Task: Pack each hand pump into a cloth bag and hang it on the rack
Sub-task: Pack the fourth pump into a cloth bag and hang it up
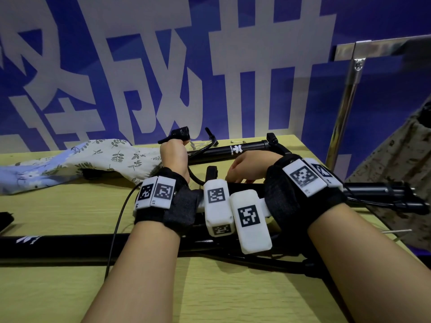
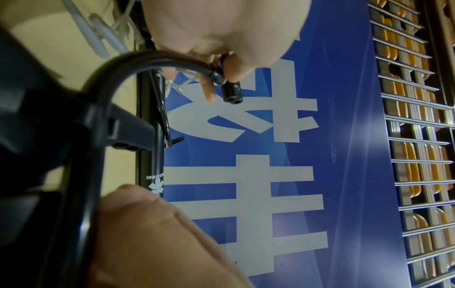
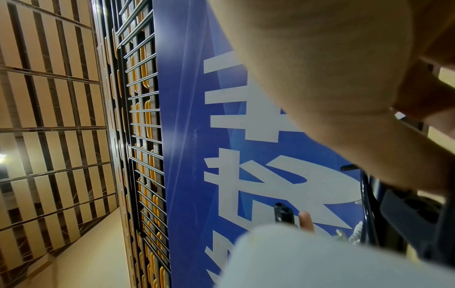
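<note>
A black hand pump (image 1: 377, 191) lies across the table's middle. My right hand (image 1: 242, 170) grips its barrel near the hose end; the fingers curl round the tube (image 2: 74, 214). My left hand (image 1: 176, 148) is raised above the table and pinches the black nozzle head (image 1: 180, 134) of that pump's hose (image 2: 138, 60), which arches up from the pump. The nozzle (image 2: 230, 91) sticks out past my left fingertips (image 2: 209, 93) and also shows in the right wrist view (image 3: 283, 213). A leaf-print cloth bag (image 1: 98, 157) lies flat at the back left.
A second pump (image 1: 245, 150) lies at the table's back edge, a third (image 1: 70, 245) near the front under my forearms. A metal rack (image 1: 349, 89) stands at the right with a speckled cloth bag (image 1: 405, 173) hanging on it. A blue banner (image 1: 373, 19) backs the table.
</note>
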Tool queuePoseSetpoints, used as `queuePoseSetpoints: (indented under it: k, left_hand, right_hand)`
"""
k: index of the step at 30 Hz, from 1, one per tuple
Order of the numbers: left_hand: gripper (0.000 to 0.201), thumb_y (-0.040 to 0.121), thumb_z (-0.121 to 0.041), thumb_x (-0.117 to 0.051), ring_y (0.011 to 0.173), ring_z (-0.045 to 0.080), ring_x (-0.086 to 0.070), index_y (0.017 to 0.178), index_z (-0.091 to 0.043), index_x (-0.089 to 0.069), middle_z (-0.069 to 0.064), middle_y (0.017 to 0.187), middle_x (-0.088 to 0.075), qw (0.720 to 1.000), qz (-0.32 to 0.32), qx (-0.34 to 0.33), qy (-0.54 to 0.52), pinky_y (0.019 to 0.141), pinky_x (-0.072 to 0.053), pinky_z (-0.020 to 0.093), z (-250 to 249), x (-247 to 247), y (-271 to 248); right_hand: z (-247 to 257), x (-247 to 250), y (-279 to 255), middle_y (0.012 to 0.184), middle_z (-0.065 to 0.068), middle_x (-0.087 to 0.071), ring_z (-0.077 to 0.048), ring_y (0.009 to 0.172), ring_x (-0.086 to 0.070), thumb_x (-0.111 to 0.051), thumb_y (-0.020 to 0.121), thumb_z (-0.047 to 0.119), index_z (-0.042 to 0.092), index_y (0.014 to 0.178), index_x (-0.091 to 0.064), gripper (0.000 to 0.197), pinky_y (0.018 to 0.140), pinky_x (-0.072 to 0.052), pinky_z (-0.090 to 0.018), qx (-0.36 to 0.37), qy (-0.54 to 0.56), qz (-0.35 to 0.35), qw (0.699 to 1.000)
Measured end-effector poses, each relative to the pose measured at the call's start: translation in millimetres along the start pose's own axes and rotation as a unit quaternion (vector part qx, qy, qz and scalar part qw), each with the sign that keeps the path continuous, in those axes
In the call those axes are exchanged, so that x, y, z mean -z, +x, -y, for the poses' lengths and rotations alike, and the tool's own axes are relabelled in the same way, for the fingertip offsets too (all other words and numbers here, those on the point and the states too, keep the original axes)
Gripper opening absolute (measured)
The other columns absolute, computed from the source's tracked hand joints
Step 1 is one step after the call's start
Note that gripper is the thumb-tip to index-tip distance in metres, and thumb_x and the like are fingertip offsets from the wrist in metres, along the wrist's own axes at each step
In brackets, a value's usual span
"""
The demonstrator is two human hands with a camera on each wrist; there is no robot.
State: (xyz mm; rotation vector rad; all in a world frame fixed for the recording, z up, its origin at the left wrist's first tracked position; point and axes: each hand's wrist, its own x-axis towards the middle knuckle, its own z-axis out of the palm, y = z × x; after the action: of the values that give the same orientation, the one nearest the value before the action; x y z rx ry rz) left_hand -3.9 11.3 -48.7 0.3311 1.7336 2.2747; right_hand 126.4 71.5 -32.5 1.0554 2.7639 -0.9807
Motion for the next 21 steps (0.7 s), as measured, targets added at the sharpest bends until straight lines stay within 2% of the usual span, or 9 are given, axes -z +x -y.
queuePoseSetpoints:
  k: [2, 3, 5, 9, 12, 16, 18, 20, 21]
  left_hand:
    - [0.032, 0.092, -0.001, -0.038, 0.1, 0.024, -0.047, 0.119, 0.002, -0.056, 0.012, 0.112, -0.056, 1.0, -0.012, -0.002, 0.003, 0.085, -0.035, 0.03, 1.2, 1.1, 3.5]
    - [0.034, 0.093, -0.003, -0.039, 0.103, 0.028, -0.05, 0.124, 0.004, -0.052, 0.017, 0.118, -0.056, 1.0, -0.018, -0.004, 0.007, 0.087, -0.038, 0.033, 1.8, 2.1, 4.9]
    - [0.035, 0.094, -0.006, -0.04, 0.107, 0.035, -0.054, 0.126, 0.006, -0.049, 0.022, 0.122, -0.056, 0.998, -0.048, -0.032, 0.031, 0.088, -0.042, 0.038, 3.0, 4.7, 7.7]
    - [0.033, 0.095, -0.009, -0.04, 0.112, 0.022, -0.055, 0.128, -0.007, -0.048, 0.008, 0.122, -0.058, 0.986, -0.147, -0.074, 0.009, 0.087, -0.04, 0.026, 2.1, 9.6, 10.4]
    - [0.036, 0.097, -0.01, -0.041, 0.111, 0.017, -0.053, 0.133, -0.009, -0.038, 0.007, 0.127, -0.054, 0.985, -0.159, -0.071, -0.018, 0.085, -0.037, 0.021, 1.8, 9.7, 8.3]
    - [0.031, 0.096, -0.014, -0.046, 0.099, 0.016, -0.053, 0.126, -0.005, -0.045, 0.009, 0.122, -0.058, 0.989, -0.135, -0.061, -0.003, 0.082, -0.04, 0.022, 0.0, 9.4, 6.0]
    - [0.023, 0.095, -0.017, -0.049, 0.095, 0.019, -0.057, 0.115, -0.006, -0.054, 0.007, 0.107, -0.062, 0.991, -0.117, -0.06, 0.019, 0.078, -0.044, 0.025, 1.2, 8.8, 8.0]
    - [0.011, 0.094, -0.017, -0.05, 0.077, 0.012, -0.053, 0.099, -0.011, -0.058, -0.002, 0.086, -0.058, 0.993, -0.098, -0.056, 0.032, 0.064, -0.04, 0.018, 1.7, 7.3, 8.4]
    - [0.01, 0.094, -0.017, -0.051, 0.072, 0.008, -0.049, 0.099, -0.012, -0.058, -0.004, 0.083, -0.055, 0.994, -0.086, -0.056, 0.04, 0.06, -0.037, 0.017, 2.2, 6.6, 8.1]
  right_hand:
    - [-0.2, -1.3, 0.4, 0.118, 0.0, -0.062, -0.016, 0.104, -0.056, -0.052, 0.093, 0.039, 0.014, 0.124, -0.058, 0.04, 0.085, -0.04, -0.027, -0.004, -0.047, -0.007, 0.999]
    - [-0.6, -1.7, 0.5, 0.123, -0.001, -0.059, -0.018, 0.11, -0.054, -0.048, 0.093, 0.045, 0.015, 0.127, -0.056, 0.045, 0.086, -0.038, -0.027, -0.008, -0.07, -0.01, 0.997]
    - [-1.2, -2.1, 1.8, 0.133, -0.003, -0.054, -0.02, 0.119, -0.05, -0.043, 0.093, 0.053, 0.016, 0.133, -0.051, 0.055, 0.09, -0.036, -0.029, -0.014, -0.092, -0.011, 0.996]
    - [-1.7, -2.6, 3.9, 0.129, -0.002, -0.056, -0.019, 0.115, -0.052, -0.045, 0.086, 0.064, 0.018, 0.13, -0.054, 0.064, 0.087, -0.036, -0.029, -0.003, -0.113, 0.007, 0.994]
    - [-2.7, -2.8, 3.0, 0.12, 0.002, -0.062, -0.016, 0.11, -0.055, -0.058, 0.082, 0.056, 0.02, 0.121, -0.06, 0.053, 0.092, -0.042, -0.028, 0.008, -0.122, 0.021, 0.992]
    - [-3.0, -2.7, 2.9, 0.116, -0.001, -0.064, -0.017, 0.107, -0.059, -0.066, 0.083, 0.037, 0.017, 0.119, -0.062, 0.041, 0.096, -0.046, -0.033, 0.007, -0.116, 0.026, 0.993]
    - [-3.0, -2.7, 3.9, 0.116, -0.001, -0.065, -0.018, 0.106, -0.059, -0.066, 0.083, 0.033, 0.016, 0.119, -0.062, 0.04, 0.094, -0.047, -0.032, 0.01, -0.118, 0.015, 0.993]
    - [-3.1, -2.5, 4.1, 0.116, -0.001, -0.064, -0.018, 0.106, -0.059, -0.066, 0.083, 0.031, 0.016, 0.119, -0.063, 0.039, 0.093, -0.048, -0.032, 0.01, -0.115, 0.014, 0.993]
    - [-3.3, -2.4, 4.2, 0.116, -0.001, -0.064, -0.018, 0.106, -0.059, -0.066, 0.083, 0.03, 0.016, 0.119, -0.063, 0.038, 0.092, -0.048, -0.031, 0.009, -0.113, 0.015, 0.993]
